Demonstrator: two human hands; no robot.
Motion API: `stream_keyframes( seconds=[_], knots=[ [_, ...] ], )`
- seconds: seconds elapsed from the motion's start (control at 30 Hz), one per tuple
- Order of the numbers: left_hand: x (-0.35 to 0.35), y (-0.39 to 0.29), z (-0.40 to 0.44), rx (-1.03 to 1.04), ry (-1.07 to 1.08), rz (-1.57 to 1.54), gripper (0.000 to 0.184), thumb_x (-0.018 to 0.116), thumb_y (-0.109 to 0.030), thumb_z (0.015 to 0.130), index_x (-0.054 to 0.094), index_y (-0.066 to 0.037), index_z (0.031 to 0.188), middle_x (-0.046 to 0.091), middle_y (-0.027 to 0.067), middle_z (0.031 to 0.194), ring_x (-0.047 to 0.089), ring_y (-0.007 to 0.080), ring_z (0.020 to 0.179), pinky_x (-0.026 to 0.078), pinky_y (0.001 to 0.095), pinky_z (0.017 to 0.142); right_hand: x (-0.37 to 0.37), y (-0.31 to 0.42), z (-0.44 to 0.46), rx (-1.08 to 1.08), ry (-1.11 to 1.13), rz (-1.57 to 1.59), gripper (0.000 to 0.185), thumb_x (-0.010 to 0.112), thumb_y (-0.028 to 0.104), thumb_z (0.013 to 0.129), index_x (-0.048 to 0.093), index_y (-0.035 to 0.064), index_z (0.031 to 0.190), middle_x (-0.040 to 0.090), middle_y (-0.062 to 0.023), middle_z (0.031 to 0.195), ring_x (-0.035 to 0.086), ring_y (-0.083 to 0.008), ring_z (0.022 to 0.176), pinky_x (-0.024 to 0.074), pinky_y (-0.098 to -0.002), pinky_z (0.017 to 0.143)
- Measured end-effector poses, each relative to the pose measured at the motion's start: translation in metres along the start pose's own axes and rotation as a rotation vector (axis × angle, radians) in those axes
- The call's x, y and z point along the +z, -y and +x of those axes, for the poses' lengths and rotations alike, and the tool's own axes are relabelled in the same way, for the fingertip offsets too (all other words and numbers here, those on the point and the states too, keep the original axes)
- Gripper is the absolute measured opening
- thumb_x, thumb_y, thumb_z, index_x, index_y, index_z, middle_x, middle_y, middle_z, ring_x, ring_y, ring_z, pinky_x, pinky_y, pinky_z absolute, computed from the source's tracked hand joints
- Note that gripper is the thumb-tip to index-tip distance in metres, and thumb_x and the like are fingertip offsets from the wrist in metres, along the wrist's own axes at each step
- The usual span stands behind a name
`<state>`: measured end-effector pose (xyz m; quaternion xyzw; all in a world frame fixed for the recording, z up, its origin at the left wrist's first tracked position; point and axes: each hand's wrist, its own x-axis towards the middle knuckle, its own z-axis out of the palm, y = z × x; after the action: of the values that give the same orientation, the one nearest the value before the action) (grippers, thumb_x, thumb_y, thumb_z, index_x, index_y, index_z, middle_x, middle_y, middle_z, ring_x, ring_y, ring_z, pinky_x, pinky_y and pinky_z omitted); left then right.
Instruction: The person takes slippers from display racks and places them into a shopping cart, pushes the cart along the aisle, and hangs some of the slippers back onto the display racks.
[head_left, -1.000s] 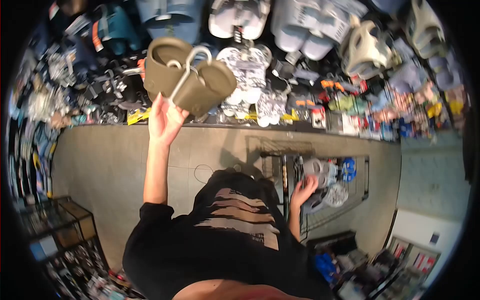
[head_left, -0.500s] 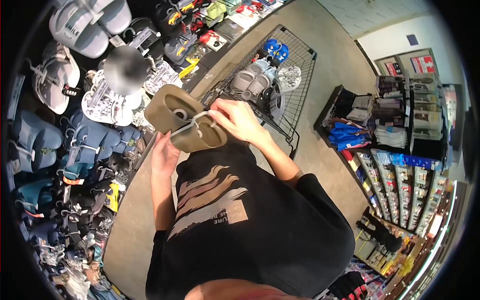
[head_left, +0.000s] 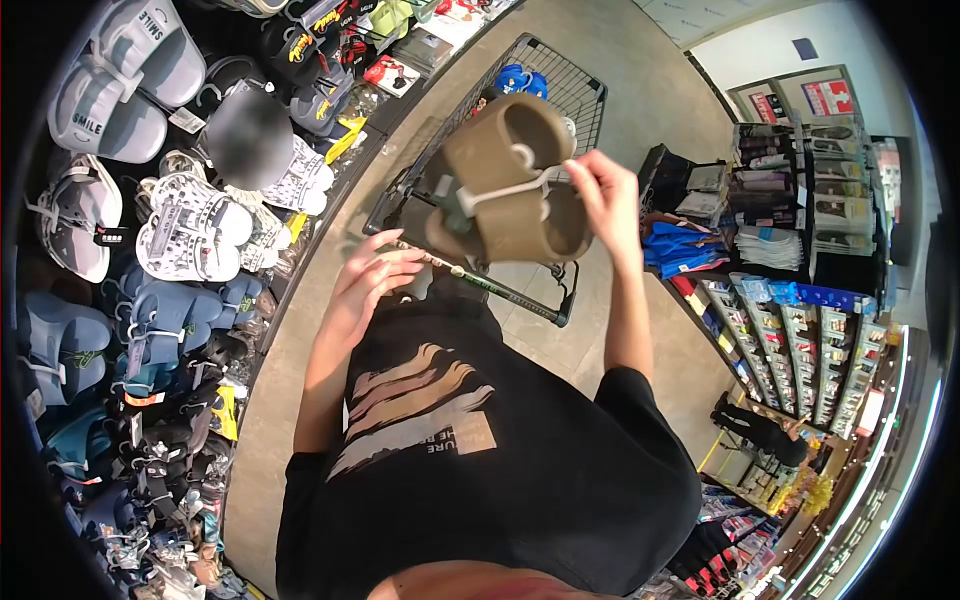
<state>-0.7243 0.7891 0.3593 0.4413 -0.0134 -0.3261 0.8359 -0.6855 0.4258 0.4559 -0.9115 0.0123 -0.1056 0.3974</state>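
A pair of olive-brown slide sandals (head_left: pixel 490 150), joined by a pale plastic hanger (head_left: pixel 515 187), hangs from my right hand (head_left: pixel 605 195). The thumb and fingers of that hand pinch the hanger's end. The slides are over the shopping cart (head_left: pixel 590 85) and hide most of its basket. My left hand (head_left: pixel 375 285) is empty, its fingers stretched out by the left end of the cart's handle (head_left: pixel 510 295); whether they touch it I cannot tell. Blue footwear (head_left: pixel 522 80) shows in the cart's far end.
Racks on the left carry grey slides (head_left: pixel 130 80), white patterned clogs (head_left: pixel 190 235) and navy slides (head_left: pixel 65 345). To the right stands a shelf unit with folded blue items (head_left: pixel 680 245) and packets. Farther off at the lower right is a person in dark clothes (head_left: pixel 760 430).
My right hand has carried the slides up and right, from in front of my chest to over the cart. My left hand has let go of them and moved toward the handle.
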Motion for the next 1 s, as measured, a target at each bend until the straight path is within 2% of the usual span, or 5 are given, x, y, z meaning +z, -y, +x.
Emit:
stream_keyframes(
  seconds=[0.2, 0.43, 0.5, 0.97, 1.0],
  knots=[
    [-0.016, 0.016, 0.001, -0.023, -0.182, 0.078, 0.041, 0.045, -0.015, 0.107, 0.047, -0.002, 0.146, 0.063, 0.0208, 0.134, 0.064, 0.0238, 0.118, 0.050, 0.0354, 0.100, -0.041, -0.094, 0.081, 0.098, -0.131, -0.490, 0.036, 0.065, 0.038, 0.099, 0.068, 0.0034, 0.088, 0.062, -0.0203, 0.070, 0.061, -0.0429, 0.067, 0.0476, -0.0456, 0.061],
    [-0.009, 0.024, 0.015, -0.065, -0.331, 0.056, 0.041, 0.052, -0.017, 0.105, 0.050, -0.004, 0.144, 0.065, 0.0182, 0.133, 0.064, 0.0239, 0.118, 0.049, 0.0369, 0.101, -0.046, -0.290, 0.179, 0.069, -0.218, -0.630, 0.038, 0.067, 0.039, 0.098, 0.070, 0.0013, 0.094, 0.068, -0.0152, 0.070, 0.070, -0.0333, 0.066, 0.0541, -0.0412, 0.065],
    [-0.006, 0.025, 0.019, -0.072, -0.414, 0.093, 0.047, 0.051, -0.022, 0.104, 0.047, -0.005, 0.147, 0.062, 0.0184, 0.136, 0.062, 0.0261, 0.122, 0.045, 0.0398, 0.106, -0.043, -0.318, 0.201, 0.482, -0.143, -0.358, 0.034, 0.063, 0.035, 0.098, 0.072, 0.0020, 0.098, 0.074, -0.0161, 0.078, 0.073, -0.0324, 0.068, 0.0580, -0.0440, 0.071],
    [0.003, 0.050, 0.058, -0.129, -0.674, -0.008, 0.050, 0.055, -0.019, 0.103, 0.044, -0.003, 0.149, 0.060, 0.0211, 0.138, 0.064, 0.0260, 0.119, 0.050, 0.0365, 0.102, 0.023, -0.517, 0.279, 0.774, -0.317, -0.199, 0.029, 0.063, 0.024, 0.090, 0.077, -0.0014, 0.089, 0.073, -0.0112, 0.064, 0.074, -0.0296, 0.058, 0.0611, -0.0359, 0.071],
    [0.005, 0.050, 0.063, -0.131, -0.677, -0.014, 0.050, 0.054, -0.017, 0.102, 0.044, -0.002, 0.149, 0.060, 0.0216, 0.138, 0.064, 0.0259, 0.119, 0.050, 0.0369, 0.103, 0.019, -0.488, 0.283, 0.888, -0.173, -0.117, 0.034, 0.065, 0.019, 0.094, 0.070, -0.0058, 0.117, 0.077, -0.0174, 0.096, 0.078, -0.0248, 0.084, 0.0599, -0.0322, 0.083]
  ],
)
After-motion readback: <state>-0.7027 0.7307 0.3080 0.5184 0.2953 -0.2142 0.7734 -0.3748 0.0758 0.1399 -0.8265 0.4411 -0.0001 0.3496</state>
